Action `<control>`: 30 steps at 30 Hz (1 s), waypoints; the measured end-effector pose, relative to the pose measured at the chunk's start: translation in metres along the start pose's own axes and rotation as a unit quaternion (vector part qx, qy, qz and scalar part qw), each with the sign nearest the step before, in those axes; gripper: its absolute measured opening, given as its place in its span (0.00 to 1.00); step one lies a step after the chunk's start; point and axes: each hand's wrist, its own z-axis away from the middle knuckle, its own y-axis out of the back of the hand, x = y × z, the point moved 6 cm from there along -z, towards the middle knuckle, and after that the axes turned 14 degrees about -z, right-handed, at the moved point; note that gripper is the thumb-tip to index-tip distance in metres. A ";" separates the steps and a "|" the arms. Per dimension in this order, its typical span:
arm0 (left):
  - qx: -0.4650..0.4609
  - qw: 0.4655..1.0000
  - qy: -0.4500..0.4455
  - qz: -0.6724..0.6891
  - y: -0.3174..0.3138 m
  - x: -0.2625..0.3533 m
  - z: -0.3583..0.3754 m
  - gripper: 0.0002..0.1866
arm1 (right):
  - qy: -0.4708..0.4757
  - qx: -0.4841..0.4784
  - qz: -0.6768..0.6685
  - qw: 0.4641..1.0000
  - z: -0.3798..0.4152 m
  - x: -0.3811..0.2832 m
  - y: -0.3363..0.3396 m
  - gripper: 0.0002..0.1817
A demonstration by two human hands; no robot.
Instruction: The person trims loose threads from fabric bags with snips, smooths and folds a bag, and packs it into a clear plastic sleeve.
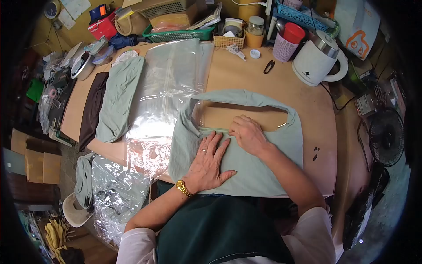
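A pale green fabric shoulder bag (pixel 263 171) lies flat on the table in front of me, its strap (pixel 246 97) looped away from me. Along the bag's opening runs a zipper (pixel 215 130), with a small metallic pull (pixel 281 125) near the right end. My left hand (pixel 209 160) rests flat on the bag's front, fingers spread just below the opening. Beside it my right hand (pixel 248 135) is closed, its curled fingers gripping the top edge at the zipper; the exact pinch is hidden under the fingers.
Clear plastic bags (pixel 162 79) lie left of the shoulder bag, beside folded green fabric (pixel 121 101) and dark brown fabric (pixel 93 110). At the back right stand a white kettle (pixel 310 61) and a purple cup (pixel 285 47). Small black snips (pixel 269 67) lie nearby.
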 end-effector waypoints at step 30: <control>0.283 0.944 0.032 0.164 0.001 -0.036 -0.058 0.06 | -0.163 0.193 0.157 0.955 -0.072 0.118 0.143 0.18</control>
